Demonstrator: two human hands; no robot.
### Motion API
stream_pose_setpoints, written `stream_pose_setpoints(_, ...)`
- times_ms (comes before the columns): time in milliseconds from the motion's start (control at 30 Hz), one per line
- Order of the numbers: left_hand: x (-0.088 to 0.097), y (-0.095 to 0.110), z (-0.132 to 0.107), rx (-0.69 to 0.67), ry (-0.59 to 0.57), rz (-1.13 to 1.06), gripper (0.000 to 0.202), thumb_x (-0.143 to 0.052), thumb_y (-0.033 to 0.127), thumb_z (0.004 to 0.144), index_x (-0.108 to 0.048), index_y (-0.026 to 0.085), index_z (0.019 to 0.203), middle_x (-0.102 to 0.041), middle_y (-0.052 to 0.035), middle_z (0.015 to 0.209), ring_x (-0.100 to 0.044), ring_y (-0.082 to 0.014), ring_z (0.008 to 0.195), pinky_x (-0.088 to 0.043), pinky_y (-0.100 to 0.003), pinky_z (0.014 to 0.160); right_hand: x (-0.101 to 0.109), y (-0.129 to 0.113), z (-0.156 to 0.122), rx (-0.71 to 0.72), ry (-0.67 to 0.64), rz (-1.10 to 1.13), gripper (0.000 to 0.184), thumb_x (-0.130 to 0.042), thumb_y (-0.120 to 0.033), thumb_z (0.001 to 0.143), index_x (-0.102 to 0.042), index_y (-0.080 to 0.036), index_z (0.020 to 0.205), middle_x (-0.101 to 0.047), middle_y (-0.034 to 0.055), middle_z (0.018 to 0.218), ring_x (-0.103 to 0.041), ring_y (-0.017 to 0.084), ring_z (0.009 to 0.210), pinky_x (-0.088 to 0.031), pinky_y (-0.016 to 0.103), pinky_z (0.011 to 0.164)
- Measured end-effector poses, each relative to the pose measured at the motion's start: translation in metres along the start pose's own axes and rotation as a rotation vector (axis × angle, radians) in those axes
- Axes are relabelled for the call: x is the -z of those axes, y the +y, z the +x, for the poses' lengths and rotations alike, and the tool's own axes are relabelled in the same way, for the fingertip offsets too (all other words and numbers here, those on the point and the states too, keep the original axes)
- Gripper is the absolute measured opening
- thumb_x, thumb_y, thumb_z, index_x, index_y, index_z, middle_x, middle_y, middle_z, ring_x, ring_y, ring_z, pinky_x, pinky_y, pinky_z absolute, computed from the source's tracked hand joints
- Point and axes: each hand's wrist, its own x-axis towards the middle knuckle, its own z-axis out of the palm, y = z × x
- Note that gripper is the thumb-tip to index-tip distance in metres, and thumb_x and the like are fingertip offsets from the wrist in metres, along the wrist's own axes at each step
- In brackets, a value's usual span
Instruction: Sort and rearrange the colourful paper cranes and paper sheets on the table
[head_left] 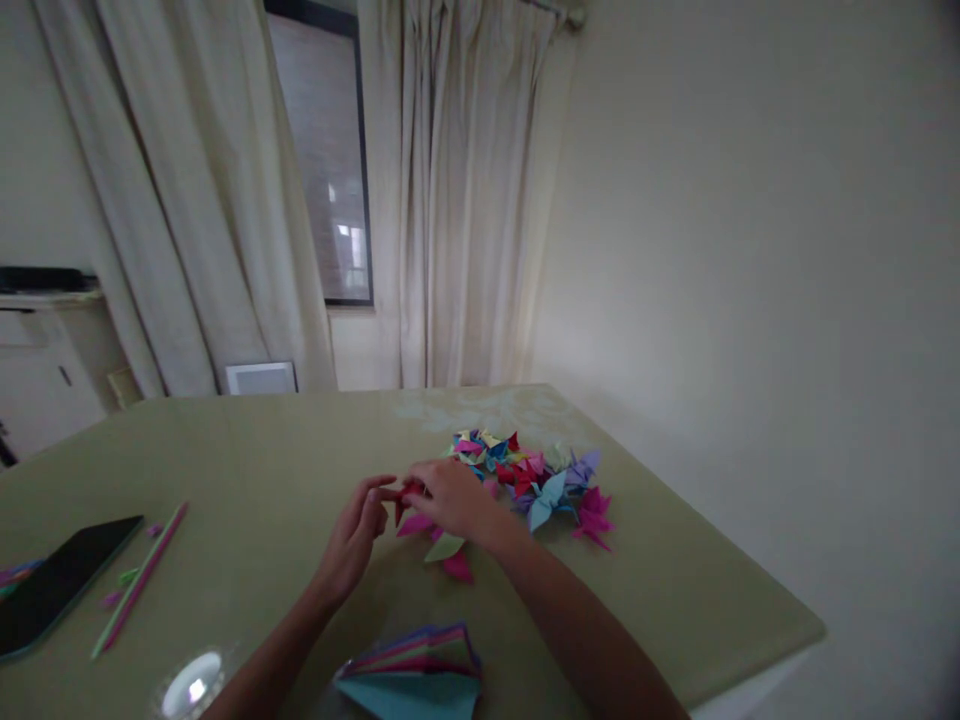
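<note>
Both my hands meet over the middle of the olive-green table [247, 450]. My left hand [358, 532] and my right hand [450, 497] pinch a small red folded paper piece [406, 493] between their fingertips. Under my right hand lie loose folded pieces, pink and pale green [444, 548]. Just beyond sits a pile of colourful origami shapes [529, 472], touching my right hand's far side.
A fanned stack of coloured paper sheets [416, 672] lies near the table's front edge. At the left are a dark phone [64, 578], thin coloured paper strips [141, 577] and a bright reflection [193, 684]. Curtains and a window stand behind; a wall runs along the right.
</note>
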Motion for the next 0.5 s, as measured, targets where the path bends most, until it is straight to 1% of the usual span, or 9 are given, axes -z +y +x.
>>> stream_pose_setpoints(67,0.010,-0.006,0.004,-0.017,0.099,0.079,0.064,-0.050,0.079,0.092,-0.066,0.021,0.113,-0.068,-0.0034,0.087,-0.053,-0.0174,0.070,-0.046,-0.029,0.063,0.013,0.016,-0.002,-0.126,0.080,-0.032,0.016,-0.069,-0.032,0.100,-0.078,-0.021,0.108,-0.081,0.0062,0.105,-0.073,0.021,0.098,-0.046,0.027,0.081)
stream_pose_setpoints(133,0.021,-0.013,0.009,0.016,0.213,0.133,0.067,-0.052,0.087,0.083,-0.065,0.022,0.092,-0.061,-0.0010,0.075,-0.054,-0.0193,0.071,-0.045,-0.029,0.062,0.027,0.038,-0.006,-0.270,0.179,-0.048,0.021,-0.068,-0.033,0.100,-0.077,-0.022,0.115,-0.080,0.0071,0.108,-0.073,0.022,0.101,-0.046,0.027,0.083)
stream_pose_setpoints(200,0.030,-0.020,0.012,0.124,0.306,0.087,0.069,-0.050,0.093,0.077,-0.055,0.024,0.075,-0.047,0.0036,0.063,-0.047,-0.0167,0.060,-0.038,-0.027,0.053,0.040,0.062,-0.015,-0.386,0.235,-0.028,0.029,-0.068,-0.038,0.099,-0.075,-0.023,0.123,-0.081,0.0074,0.107,-0.073,0.023,0.099,-0.047,0.028,0.081)
stream_pose_setpoints(233,0.032,-0.023,0.013,0.190,0.338,0.039,0.070,-0.049,0.095,0.075,-0.049,0.025,0.072,-0.041,0.0058,0.060,-0.041,-0.0144,0.054,-0.033,-0.026,0.049,0.046,0.072,-0.022,-0.421,0.246,-0.012,0.031,-0.068,-0.041,0.099,-0.075,-0.023,0.123,-0.081,0.0077,0.104,-0.073,0.023,0.096,-0.047,0.028,0.080)
stream_pose_setpoints(300,0.034,-0.027,0.014,0.301,0.379,-0.045,0.070,-0.049,0.096,0.073,-0.040,0.026,0.069,-0.034,0.0086,0.058,-0.032,-0.0112,0.048,-0.026,-0.025,0.045,0.055,0.087,-0.041,-0.423,0.272,0.032,0.029,-0.067,-0.040,0.098,-0.077,-0.021,0.118,-0.080,0.0076,0.098,-0.073,0.022,0.088,-0.048,0.028,0.078)
stream_pose_setpoints(367,0.033,-0.028,0.013,0.353,0.392,-0.071,0.070,-0.053,0.094,0.070,-0.037,0.027,0.069,-0.033,0.0094,0.058,-0.032,-0.0101,0.047,-0.026,-0.024,0.044,0.062,0.092,-0.069,-0.364,0.311,0.087,0.025,-0.064,-0.038,0.098,-0.078,-0.020,0.107,-0.079,0.0064,0.090,-0.071,0.021,0.080,-0.047,0.028,0.074)
stream_pose_setpoints(433,0.032,-0.026,0.012,0.372,0.403,-0.072,0.068,-0.056,0.093,0.068,-0.035,0.027,0.069,-0.031,0.0099,0.058,-0.033,-0.0098,0.047,-0.026,-0.024,0.044,0.068,0.087,-0.103,-0.292,0.351,0.140,0.025,-0.060,-0.040,0.099,-0.075,-0.020,0.096,-0.075,0.0040,0.081,-0.067,0.019,0.073,-0.046,0.028,0.071)
stream_pose_setpoints(500,0.031,-0.022,0.008,0.380,0.405,-0.070,0.067,-0.057,0.091,0.067,-0.034,0.028,0.070,-0.030,0.0104,0.058,-0.032,-0.0096,0.046,-0.026,-0.024,0.043,0.068,0.075,-0.144,-0.279,0.379,0.172,0.031,-0.059,-0.046,0.099,-0.070,-0.021,0.085,-0.069,0.0014,0.073,-0.062,0.018,0.067,-0.044,0.027,0.066)
